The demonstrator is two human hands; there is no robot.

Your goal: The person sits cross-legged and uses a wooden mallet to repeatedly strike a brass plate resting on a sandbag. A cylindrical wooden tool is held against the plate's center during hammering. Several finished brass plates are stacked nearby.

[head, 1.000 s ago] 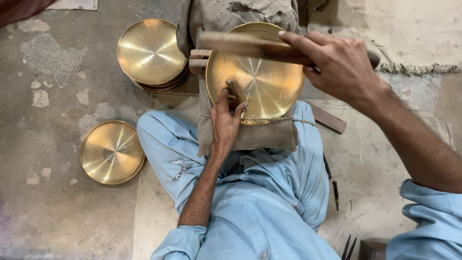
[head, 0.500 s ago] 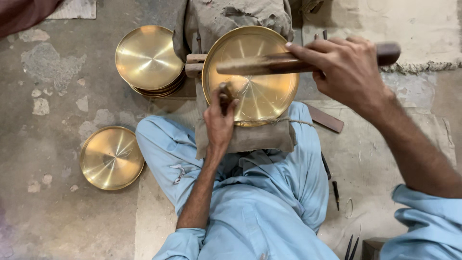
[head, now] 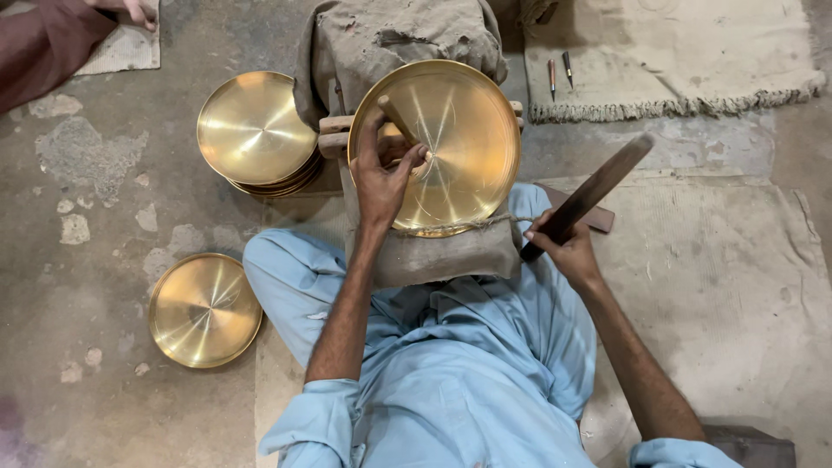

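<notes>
A worn, patchy concrete floor (head: 95, 173) carries a single brass plate (head: 204, 309) at the left and a stack of brass plates (head: 256, 132) beyond it, while another person's dark-sleeved arm (head: 43, 48) is cut off at the top-left corner. At centre the left hand (head: 381, 178) is closed around a small punch (head: 397, 119) set on a large brass plate (head: 459, 139) propped on a burlap-wrapped block (head: 399, 39). The right hand (head: 563, 247) grips a dark wooden stick (head: 589, 192) over the frayed mat (head: 676, 61); its two little tools (head: 559, 71) are too small to identify.

plate on block (head: 459, 130): shiny gold, faint scratch lines
stacked plates (head: 256, 130): gold
single plate (head: 204, 309): gold
stick (head: 585, 198): dark brown
clothing (head: 451, 381): light blue
sacking (head: 390, 39): grey-brown
floor (head: 87, 217): mottled grey
</notes>
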